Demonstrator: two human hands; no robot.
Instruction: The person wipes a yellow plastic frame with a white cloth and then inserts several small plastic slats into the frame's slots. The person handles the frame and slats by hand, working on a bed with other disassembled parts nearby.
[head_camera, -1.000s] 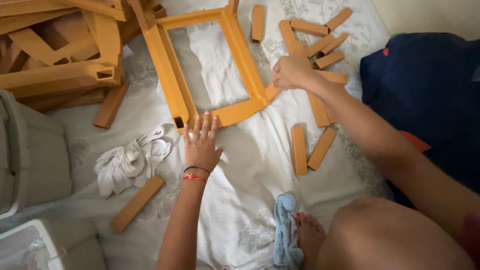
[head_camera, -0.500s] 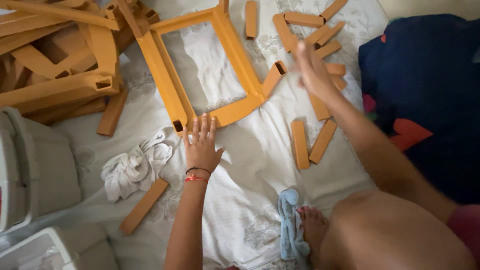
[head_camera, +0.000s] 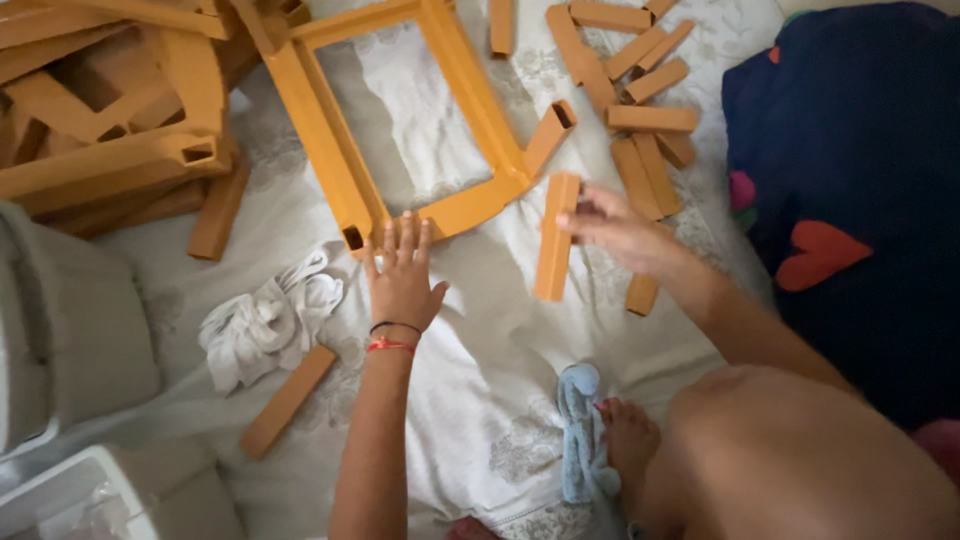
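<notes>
one short orange block (head_camera: 556, 237) is pinched near its upper end by the right hand (head_camera: 618, 228), fingers closed around it so it hangs roughly upright over the white patterned sheet (head_camera: 480, 400), just right of the orange frame (head_camera: 330, 150). the block looks like a hollow rectangular tube, judging by the open end on a similar piece (head_camera: 549, 138) leaning against the frame's corner. it should be light and stiff, with flat smooth faces, so a pinch across two opposite faces near one end, as here, seems enough; a mid-length grip would likely steady it better. the left hand (head_camera: 402, 272) lies flat on the sheet with fingers spread, holding nothing, fingertips touching the frame's lower bar. more loose blocks (head_camera: 640, 120) lie scattered beyond the right hand, another (head_camera: 287, 400) lies near the left forearm beside a crumpled white cloth (head_camera: 262, 320), and a heap of longer orange pieces (head_camera: 110, 110) sits at upper left.
</notes>
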